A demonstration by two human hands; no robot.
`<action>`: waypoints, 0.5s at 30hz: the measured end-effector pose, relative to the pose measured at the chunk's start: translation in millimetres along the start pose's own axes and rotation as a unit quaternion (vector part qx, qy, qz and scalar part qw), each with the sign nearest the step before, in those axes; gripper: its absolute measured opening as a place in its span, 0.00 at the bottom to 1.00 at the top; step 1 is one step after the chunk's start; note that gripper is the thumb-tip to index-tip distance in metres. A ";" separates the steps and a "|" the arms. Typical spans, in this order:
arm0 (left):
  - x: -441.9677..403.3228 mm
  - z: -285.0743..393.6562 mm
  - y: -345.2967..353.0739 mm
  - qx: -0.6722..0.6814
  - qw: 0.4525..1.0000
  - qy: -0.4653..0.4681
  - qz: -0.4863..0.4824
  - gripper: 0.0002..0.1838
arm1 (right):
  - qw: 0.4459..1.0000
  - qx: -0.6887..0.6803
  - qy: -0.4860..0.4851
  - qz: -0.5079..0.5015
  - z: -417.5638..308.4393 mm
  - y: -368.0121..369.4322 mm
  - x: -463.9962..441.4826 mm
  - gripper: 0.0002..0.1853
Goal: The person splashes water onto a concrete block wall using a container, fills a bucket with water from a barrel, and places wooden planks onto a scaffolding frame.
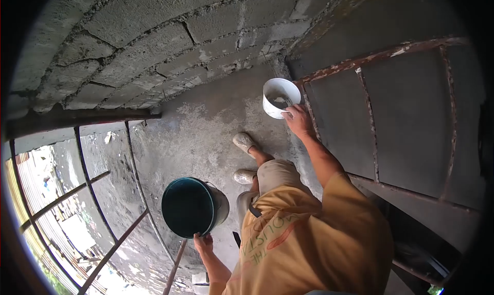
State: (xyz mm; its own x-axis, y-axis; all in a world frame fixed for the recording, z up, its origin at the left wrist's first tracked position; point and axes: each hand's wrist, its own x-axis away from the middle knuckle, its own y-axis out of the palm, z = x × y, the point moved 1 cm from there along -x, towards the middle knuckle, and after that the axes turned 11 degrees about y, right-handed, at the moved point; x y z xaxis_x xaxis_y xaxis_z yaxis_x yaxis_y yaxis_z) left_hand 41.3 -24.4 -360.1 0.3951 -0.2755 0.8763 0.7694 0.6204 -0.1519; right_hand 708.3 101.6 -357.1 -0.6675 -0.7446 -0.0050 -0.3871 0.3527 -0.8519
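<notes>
We've got the right hand (299,120) pinching the rim of the white pail (271,110), which lies at 11 o'clock from its fingers; our left hand (203,242) grips the rim of the dark green bucket (220,207), at 12.

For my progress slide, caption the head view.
Left hand grips a dark bucket, right hand a white bucket.

Dim, lower-left glare — curved, dark edges
</notes>
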 end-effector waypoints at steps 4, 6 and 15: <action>11.9 -5.6 -14.1 -0.016 0.999 0.024 0.018 0.14 | 0.996 0.002 -0.038 -0.082 -14.5 -9.2 -5.3 0.11; 20.1 -7.3 -27.2 -0.029 0.999 0.020 0.025 0.13 | 0.991 0.020 -0.059 -0.120 -23.4 -18.2 -24.1 0.12; 96.1 -44.3 -5.9 -0.039 0.995 0.073 0.050 0.14 | 0.989 0.108 -0.034 -0.097 -4.5 -46.1 -214.8 0.17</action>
State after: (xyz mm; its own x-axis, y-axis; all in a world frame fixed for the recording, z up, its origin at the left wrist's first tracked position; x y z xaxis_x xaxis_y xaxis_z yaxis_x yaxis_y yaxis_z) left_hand 97.0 -87.0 -295.2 0.5367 -0.3228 0.7796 0.7565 0.5933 -0.2752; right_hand 866.7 247.9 -314.4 -0.5467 -0.8255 0.1402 -0.3537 0.0760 -0.9323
